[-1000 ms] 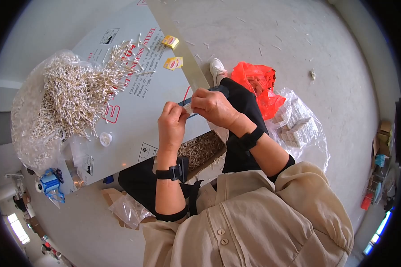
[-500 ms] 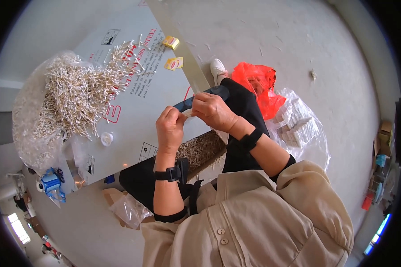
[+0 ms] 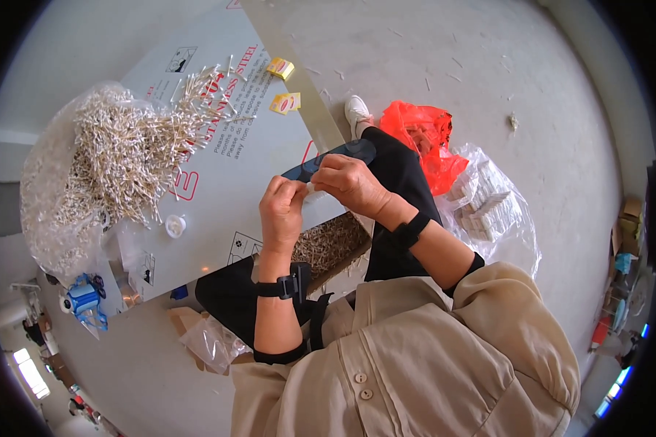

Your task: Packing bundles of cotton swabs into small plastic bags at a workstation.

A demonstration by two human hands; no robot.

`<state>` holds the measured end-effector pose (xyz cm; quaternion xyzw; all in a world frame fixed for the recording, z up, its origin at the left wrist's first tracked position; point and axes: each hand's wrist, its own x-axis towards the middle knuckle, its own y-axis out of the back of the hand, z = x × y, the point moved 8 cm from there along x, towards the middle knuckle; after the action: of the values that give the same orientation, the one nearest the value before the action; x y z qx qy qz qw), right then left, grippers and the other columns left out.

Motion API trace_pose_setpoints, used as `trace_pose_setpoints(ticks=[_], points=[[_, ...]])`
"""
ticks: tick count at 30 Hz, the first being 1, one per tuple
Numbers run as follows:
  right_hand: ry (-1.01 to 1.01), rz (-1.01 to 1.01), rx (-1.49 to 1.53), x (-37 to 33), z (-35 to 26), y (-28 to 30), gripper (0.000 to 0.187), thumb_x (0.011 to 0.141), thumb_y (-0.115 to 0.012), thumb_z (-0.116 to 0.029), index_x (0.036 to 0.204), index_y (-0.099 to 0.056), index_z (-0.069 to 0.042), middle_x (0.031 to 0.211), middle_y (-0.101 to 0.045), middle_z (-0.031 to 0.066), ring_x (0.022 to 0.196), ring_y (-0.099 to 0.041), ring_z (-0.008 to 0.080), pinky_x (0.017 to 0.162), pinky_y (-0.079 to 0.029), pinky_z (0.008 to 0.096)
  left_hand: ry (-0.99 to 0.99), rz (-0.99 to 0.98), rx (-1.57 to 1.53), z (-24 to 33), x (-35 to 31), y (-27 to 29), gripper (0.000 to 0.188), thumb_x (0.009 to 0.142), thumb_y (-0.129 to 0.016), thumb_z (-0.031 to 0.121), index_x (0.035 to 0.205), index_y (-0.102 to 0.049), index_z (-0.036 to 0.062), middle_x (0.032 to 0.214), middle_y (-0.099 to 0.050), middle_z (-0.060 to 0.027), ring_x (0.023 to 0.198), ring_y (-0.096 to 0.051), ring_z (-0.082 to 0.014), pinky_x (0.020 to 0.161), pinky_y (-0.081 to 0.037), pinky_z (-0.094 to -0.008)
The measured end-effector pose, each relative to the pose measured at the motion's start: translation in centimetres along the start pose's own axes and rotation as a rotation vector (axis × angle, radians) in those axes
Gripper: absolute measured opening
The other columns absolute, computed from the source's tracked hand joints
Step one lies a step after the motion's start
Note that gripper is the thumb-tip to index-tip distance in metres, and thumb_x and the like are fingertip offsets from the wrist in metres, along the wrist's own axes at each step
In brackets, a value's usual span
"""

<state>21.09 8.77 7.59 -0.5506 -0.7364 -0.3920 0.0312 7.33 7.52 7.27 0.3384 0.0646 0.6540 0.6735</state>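
A person wearing 2 black wristbands [image 3: 412, 229] works over the near right part of a grey table [image 3: 215, 218]. The left hand [image 3: 280, 213] and right hand [image 3: 353, 187] pinch a small white item [image 3: 310, 188] between them, its shape mostly hidden. At left, cotton swabs [image 3: 127, 149] lie heaped; far right, yellow packets [image 3: 280, 68].

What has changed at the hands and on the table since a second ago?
The left hand and right hand have shifted slightly down the picture, still pinching a small white piece between them; no release shows. The cotton swabs, yellow packets and red bag stayed put.
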Motion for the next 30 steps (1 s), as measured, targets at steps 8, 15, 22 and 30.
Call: trace_pose_setpoints(ticks=[8, 15, 22, 30], points=[[-0.083, -0.084, 0.038, -1.8, -0.3, -0.6, 0.012, 0.076, -0.072, -0.005, 0.081, -0.061, -0.004, 0.079, -0.054, 0.0100, 0.076, -0.060, 0.0312, 0.065, -0.050, 0.0387, 0.088, -0.081, -0.051, -0.6, -2.0, -0.4, 0.014, 0.074, -0.068, -0.009, 0.077, -0.057, -0.0007, 0.072, -0.054, -0.0083, 0.063, -0.055, -0.0182, 0.058, -0.044, -0.0305], [-0.011, -0.122, -0.128, -0.2, -0.2, -1.3, 0.016, 0.079, -0.068, -0.009, 0.083, -0.054, -0.004, 0.081, -0.052, 0.0115, 0.079, -0.058, 0.0336, 0.066, -0.049, 0.0423, 0.136, -0.171, 0.008, -1.3, 0.0, -0.7, 0.016, 0.075, -0.068, -0.007, 0.077, -0.053, -0.0012, 0.073, -0.055, -0.0107, 0.064, -0.056, -0.0257, 0.059, -0.046, -0.0353], [-0.029, -0.066, -0.187, -0.6, -0.5, -0.8, 0.017, 0.080, -0.068, -0.010, 0.083, -0.052, -0.004, 0.082, -0.052, 0.0116, 0.079, -0.058, 0.0335, 0.067, -0.049, 0.0425, 0.030, -0.053, 0.106, 0.0, -0.4, 0.1, 0.016, 0.079, -0.067, -0.004, 0.078, -0.051, -0.0003, 0.074, -0.054, -0.0131, 0.067, -0.056, -0.0314, 0.059, -0.045, -0.0399], [-0.060, -0.072, -0.154, -0.6, -0.3, -1.3, 0.019, 0.080, -0.069, -0.010, 0.085, -0.051, -0.005, 0.083, -0.053, 0.0120, 0.080, -0.058, 0.0343, 0.068, -0.049, 0.0422, 0.191, -0.008, -0.095, -2.1, -1.7, 0.4, 0.011, 0.080, -0.065, -0.007, 0.083, -0.056, -0.0008, 0.079, -0.057, -0.0131, 0.067, -0.058, -0.0314, 0.060, -0.047, -0.0373]])
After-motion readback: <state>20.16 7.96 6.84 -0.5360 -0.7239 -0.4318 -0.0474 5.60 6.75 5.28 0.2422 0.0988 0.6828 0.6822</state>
